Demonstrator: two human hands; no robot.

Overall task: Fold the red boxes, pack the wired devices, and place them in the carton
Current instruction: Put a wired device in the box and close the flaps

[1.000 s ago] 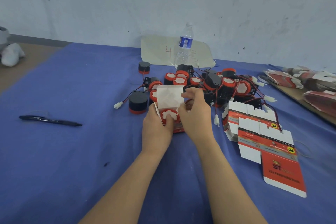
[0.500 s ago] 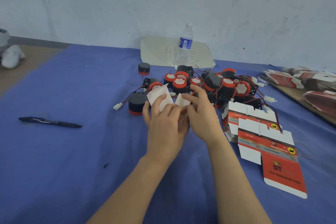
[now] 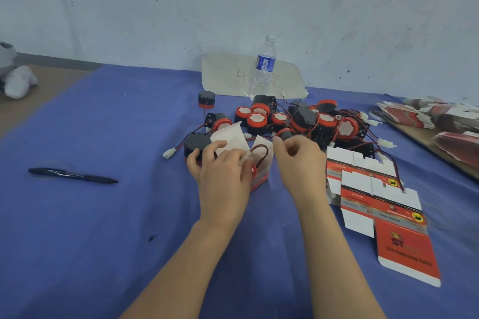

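My left hand (image 3: 223, 173) grips the half-folded red-and-white cardboard box (image 3: 260, 180), fingers over its white flap (image 3: 230, 137). A black-and-red wire loop (image 3: 259, 154) pokes out just beyond them. My right hand (image 3: 298, 160) hangs just beside it, fingers curled; I cannot tell whether it pinches anything.

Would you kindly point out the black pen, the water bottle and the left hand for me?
black pen (image 3: 72, 176): head view, middle of its barrel.
water bottle (image 3: 265, 62): head view, on its blue label.
left hand (image 3: 223, 179): head view, back of the hand.
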